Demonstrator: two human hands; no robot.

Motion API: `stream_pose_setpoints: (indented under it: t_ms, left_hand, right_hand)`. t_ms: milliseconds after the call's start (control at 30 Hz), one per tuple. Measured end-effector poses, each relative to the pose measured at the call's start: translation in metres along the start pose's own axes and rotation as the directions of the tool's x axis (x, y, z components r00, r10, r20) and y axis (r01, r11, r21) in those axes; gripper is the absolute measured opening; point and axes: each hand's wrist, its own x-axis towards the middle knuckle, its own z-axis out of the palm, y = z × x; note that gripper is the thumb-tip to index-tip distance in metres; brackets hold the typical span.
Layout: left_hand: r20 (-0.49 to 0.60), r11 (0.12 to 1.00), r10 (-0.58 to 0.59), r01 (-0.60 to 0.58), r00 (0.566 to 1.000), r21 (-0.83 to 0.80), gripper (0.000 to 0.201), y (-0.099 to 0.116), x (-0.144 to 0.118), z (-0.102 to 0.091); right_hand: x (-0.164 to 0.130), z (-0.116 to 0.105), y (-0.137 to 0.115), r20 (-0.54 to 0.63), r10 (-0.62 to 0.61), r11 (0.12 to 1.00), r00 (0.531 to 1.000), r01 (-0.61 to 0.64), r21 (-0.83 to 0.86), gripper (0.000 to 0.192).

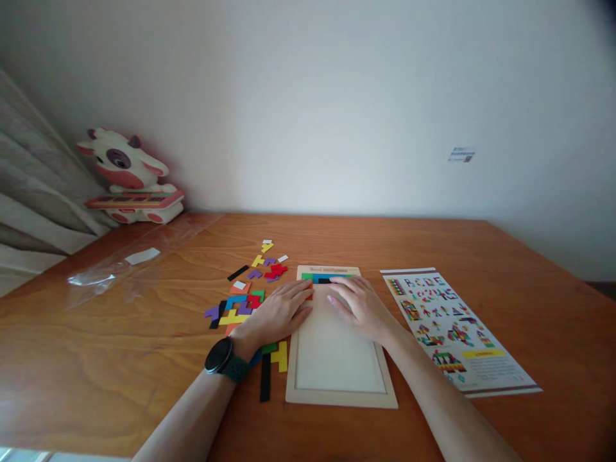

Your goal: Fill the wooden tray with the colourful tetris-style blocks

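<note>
left hand (279,314) fingers flat, open on red piece (309,296) | right hand (359,307) open on puzzle tray (337,398)

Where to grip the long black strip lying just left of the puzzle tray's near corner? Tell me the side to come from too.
Grip the long black strip across its narrow width near the near end, coming from above. It lies flat on the table; its far end tucks under the left hand, beside a yellow piece and the puzzle tray.
</note>
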Motion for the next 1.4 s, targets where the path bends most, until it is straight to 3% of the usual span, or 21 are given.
stream_pose_setpoints:
  t_ms: [167,267,367,500,667,1033,1133,1200,1300,1400]
  left_hand:
    - [-0.01,1.0,-0.005,0.005,1.0,0.013,0.038,0.004,0.002,-0.004]
    - [-0.12,0.989,-0.141,0.145,0.983,0.034,0.032,0.001,0.005,-0.007]
    - [-0.264,0.942,-0.3,0.329,0.917,0.07,0.031,-0.012,0.004,-0.007]
    - [-0.271,0.883,-0.396,0.445,0.877,0.149,0.031,-0.028,-0.001,-0.006]
    - [-0.237,0.857,-0.449,0.491,0.861,0.158,0.026,-0.03,-0.003,-0.008]
    - [-0.294,0.879,-0.445,0.475,0.846,0.036,0.027,-0.032,-0.002,-0.012]
    - [-0.345,0.884,-0.46,0.457,0.818,-0.097,0.024,-0.031,-0.002,-0.012]
    - [-0.344,0.854,-0.51,0.414,0.789,-0.316,0.023,-0.026,0.001,-0.012]
    - [-0.234,0.649,-0.614,0.314,0.754,-0.693,0.037,-0.012,0.008,-0.012]
    - [-0.095,0.464,-0.648,0.292,0.756,-0.836,0.044,0.004,0.014,-0.012]
  right_hand:
    - [-0.002,-0.004,0.01,-0.06,-0.01,0.998,0.998,0.013,0.056,0.022]
    - [-0.002,-0.004,0.01,-0.122,0.045,0.994,0.991,-0.033,0.101,0.021]
    - [-0.001,-0.005,0.01,-0.17,0.09,0.989,0.981,-0.069,0.13,0.02]
    - [0.001,-0.007,0.011,-0.24,0.141,0.985,0.96,-0.112,0.133,0.018]
    - [0.001,-0.006,0.017,-0.324,0.203,0.972,0.924,-0.151,0.177,0.016]
    - [-0.001,-0.005,0.019,-0.332,0.209,0.973,0.92,-0.16,0.169,0.02]
    - [-0.001,-0.007,0.017,-0.313,0.179,0.98,0.933,-0.14,0.143,0.021]
    - [0.0,-0.006,0.013,-0.287,0.143,0.985,0.947,-0.107,0.137,0.022]
    - [0.0,-0.002,0.002,-0.232,0.103,0.981,0.967,-0.06,0.186,0.024]
    - [0.0,0.003,-0.011,-0.17,0.102,0.952,0.98,-0.047,0.304,0.026]
